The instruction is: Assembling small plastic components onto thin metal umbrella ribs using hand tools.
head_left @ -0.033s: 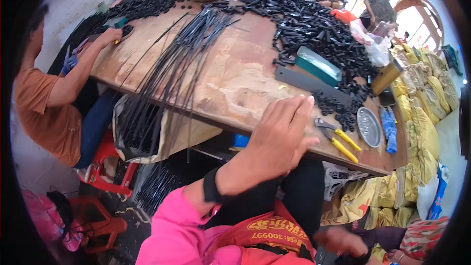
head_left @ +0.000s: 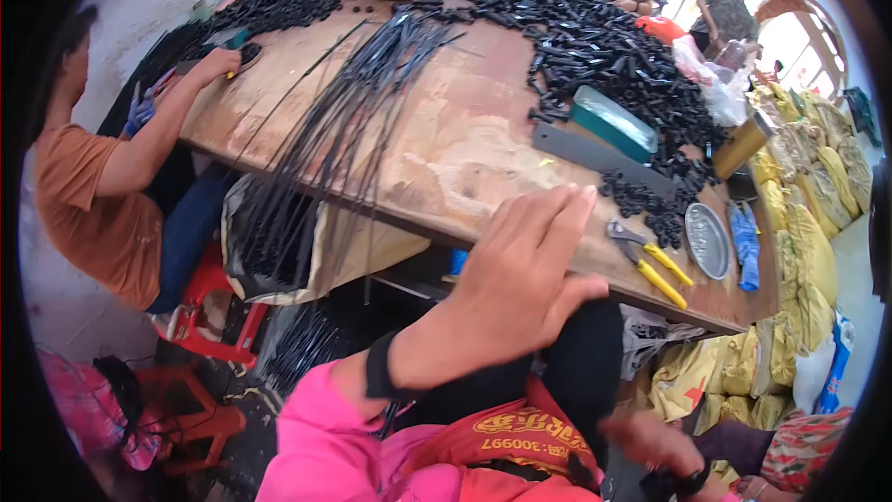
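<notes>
My left hand [head_left: 525,265] is raised over the near edge of the table, with straight fingers and the thumb apart, and nothing in it. Just right of it lie pliers with yellow handles [head_left: 655,270], apart from the hand. Low at the right is my right hand [head_left: 655,442], beside my lap and blurred; whether it holds anything does not show. A long bundle of thin black strips [head_left: 353,112] lies across the table to the left and hangs over its edge. A red apron [head_left: 520,432] with yellow print covers my lap.
The wooden table [head_left: 455,153] bears heaps of black tube-like pieces [head_left: 595,37], a flat grey blade-like plate [head_left: 595,160], a green box [head_left: 613,125] and metal dishes [head_left: 709,240]. A co-worker in an orange-brown shirt [head_left: 102,214] sits left. Yellow sacks [head_left: 808,251] are stacked right.
The table and its things sit slightly further right and lower in the picture. My left thumb stands further out from the fingers. My right hand has shifted slightly.
</notes>
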The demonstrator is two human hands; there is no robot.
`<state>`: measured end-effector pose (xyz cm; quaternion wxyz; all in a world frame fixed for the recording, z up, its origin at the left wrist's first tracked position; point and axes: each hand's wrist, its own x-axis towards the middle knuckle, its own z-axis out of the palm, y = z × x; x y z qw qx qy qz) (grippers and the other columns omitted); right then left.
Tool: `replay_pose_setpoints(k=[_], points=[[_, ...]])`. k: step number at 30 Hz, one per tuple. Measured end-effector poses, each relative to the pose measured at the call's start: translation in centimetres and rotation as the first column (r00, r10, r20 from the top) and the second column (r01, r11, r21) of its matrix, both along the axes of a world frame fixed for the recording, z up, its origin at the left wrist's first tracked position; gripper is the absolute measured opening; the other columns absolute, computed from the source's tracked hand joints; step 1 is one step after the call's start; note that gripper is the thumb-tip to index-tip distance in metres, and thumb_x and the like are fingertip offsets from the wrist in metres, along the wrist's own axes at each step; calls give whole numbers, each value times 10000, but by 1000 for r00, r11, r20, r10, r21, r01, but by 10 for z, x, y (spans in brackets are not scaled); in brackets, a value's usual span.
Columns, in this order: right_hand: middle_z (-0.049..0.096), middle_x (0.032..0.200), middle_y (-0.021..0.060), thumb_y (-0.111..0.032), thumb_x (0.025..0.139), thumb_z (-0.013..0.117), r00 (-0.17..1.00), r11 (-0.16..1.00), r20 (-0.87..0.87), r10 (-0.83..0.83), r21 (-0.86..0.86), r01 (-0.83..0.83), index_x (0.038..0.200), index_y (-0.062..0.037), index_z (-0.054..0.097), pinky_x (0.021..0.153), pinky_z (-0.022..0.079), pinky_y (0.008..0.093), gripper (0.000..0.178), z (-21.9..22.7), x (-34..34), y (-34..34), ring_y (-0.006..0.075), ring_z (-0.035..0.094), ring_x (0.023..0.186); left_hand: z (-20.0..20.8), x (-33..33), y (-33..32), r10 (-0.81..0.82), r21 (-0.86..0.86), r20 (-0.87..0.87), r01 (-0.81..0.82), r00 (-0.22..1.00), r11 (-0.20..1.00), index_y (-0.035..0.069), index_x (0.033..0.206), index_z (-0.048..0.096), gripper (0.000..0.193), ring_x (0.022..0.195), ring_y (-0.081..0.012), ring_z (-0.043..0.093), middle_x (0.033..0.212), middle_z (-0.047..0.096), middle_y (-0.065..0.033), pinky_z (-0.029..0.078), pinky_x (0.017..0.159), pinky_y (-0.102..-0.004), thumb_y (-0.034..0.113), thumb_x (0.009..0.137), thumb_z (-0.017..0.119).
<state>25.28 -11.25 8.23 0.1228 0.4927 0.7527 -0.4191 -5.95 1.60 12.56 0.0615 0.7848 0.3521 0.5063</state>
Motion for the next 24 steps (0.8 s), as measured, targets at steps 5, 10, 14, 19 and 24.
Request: replay_pose_setpoints(k=[5, 10, 14, 19, 24], points=[[627, 858, 174, -94, 826, 596, 956, 953, -285, 68, 301, 23, 1014, 5, 612, 709, 503, 386, 213, -7, -68, 73, 343, 612, 825, 40, -123, -2, 300, -285, -208, -351, 931, 892, -75, 1335, 372, 776, 1285, -325, 404, 1334, 454, -233, 301, 1060, -358, 282, 747, 729], [536, 1095, 185, -161, 756, 694, 823, 788, -265, 503, 533, -309, 1208, -15, 506, 852, 452, 402, 511, 20, -131, 99, 349, 519, 1025, -3, -307, 82, 501, -490, -493, -703, 711, 515, -46, 1329, 409, 786, 1263, -333, 421, 1311, 477, -249, 316, 1050, -374, 545, 832, 557], [404, 1313, 268, -233, 618, 772, 842, 400, 25, 539, 872, -282, 1324, -43, 412, 946, 381, 463, 815, 47, -176, 124, 400, 423, 1181, -26, -311, 87, 526, -563, -320, -605, 788, 563, -28, 1332, 422, 758, 1258, -322, 433, 1324, 483, -216, 317, 1045, -359, 572, 873, 492], [329, 1371, 286, -262, 602, 780, 875, 203, 119, 469, 950, -238, 1373, -54, 340, 1002, 310, 467, 911, 16, -246, 177, 415, 338, 1258, -34, -319, 62, 441, -571, -490, -659, 752, 489, -32, 1257, 501, 727, 1135, -286, 519, 1224, 558, -176, 401, 948, -362, 596, 898, 429], [274, 1409, 277, -311, 552, 844, 932, 87, 143, 333, 980, -182, 1410, -65, 275, 1040, 284, 477, 1058, -9, -303, 218, 424, 281, 1307, 1, -225, 26, 340, -889, -298, -389, 892, 243, 23, 1270, 470, 752, 932, -180, 507, 1109, 540, -95, 427, 739, -344, 631, 829, 502]])
